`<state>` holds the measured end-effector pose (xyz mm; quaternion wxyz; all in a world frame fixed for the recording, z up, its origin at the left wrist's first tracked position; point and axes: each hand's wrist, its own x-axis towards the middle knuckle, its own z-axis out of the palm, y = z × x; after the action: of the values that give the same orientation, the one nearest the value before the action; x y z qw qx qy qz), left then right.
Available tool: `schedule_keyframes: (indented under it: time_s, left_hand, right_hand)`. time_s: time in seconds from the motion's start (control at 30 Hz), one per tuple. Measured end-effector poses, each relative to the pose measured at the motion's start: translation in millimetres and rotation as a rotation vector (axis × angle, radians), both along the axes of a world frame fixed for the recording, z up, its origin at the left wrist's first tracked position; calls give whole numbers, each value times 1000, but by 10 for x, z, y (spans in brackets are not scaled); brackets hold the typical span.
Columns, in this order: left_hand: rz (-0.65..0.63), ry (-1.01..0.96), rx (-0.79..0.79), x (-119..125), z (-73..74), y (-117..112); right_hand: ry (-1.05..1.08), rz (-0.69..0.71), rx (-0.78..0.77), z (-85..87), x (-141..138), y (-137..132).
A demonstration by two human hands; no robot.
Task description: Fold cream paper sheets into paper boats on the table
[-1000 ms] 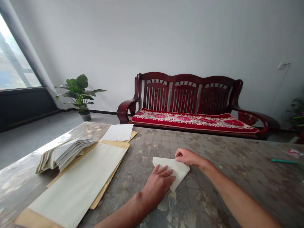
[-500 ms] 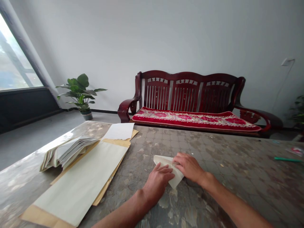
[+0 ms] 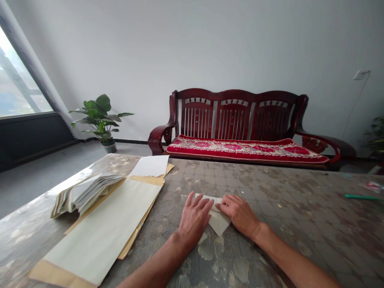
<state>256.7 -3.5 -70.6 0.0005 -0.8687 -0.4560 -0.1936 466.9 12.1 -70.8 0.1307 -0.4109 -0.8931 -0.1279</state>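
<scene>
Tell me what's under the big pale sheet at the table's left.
Brown paper shows beneath the pale sheet, sticking out at its near and far ends and along much of its right edge. The sheet covers the middle, so whatever lies there cannot be seen.

In the centre of the frame, a dark red wooden bench point(image 3: 234, 116) stood before a pale wall point(image 3: 234, 44); along its seat lay a red mat point(image 3: 246, 149) with a flower pattern. To the left was a leafy plant point(image 3: 102, 116) in a pot point(image 3: 108, 146), and in the upper left, a window point(image 3: 21, 86). Near the right edge were a thin green stick point(image 3: 361, 197) and, just above it, a small red and white item point(image 3: 373, 186), too blurred to identify.
</scene>
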Motion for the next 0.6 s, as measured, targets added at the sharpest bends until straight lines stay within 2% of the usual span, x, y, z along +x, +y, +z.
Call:
schedule_keyframes:
  time_s: [0.2, 0.43, 0.53, 0.6]
  left_hand:
    - [-62, 30, -26, -12, -106, 40]
    - [-44, 99, -111, -28, -76, -28]
    - [-51, 112, -97, -30, -69, -65]
    - [-57, 110, -75, -32, -64, -84]
  right_hand:
    - [-29, 27, -29, 22, 81, -40]
    - [-24, 34, -39, -29, 354, -101]
    - [-6, 26, -64, -25, 469, -129]
    - [13, -28, -108, 20, 502, -155]
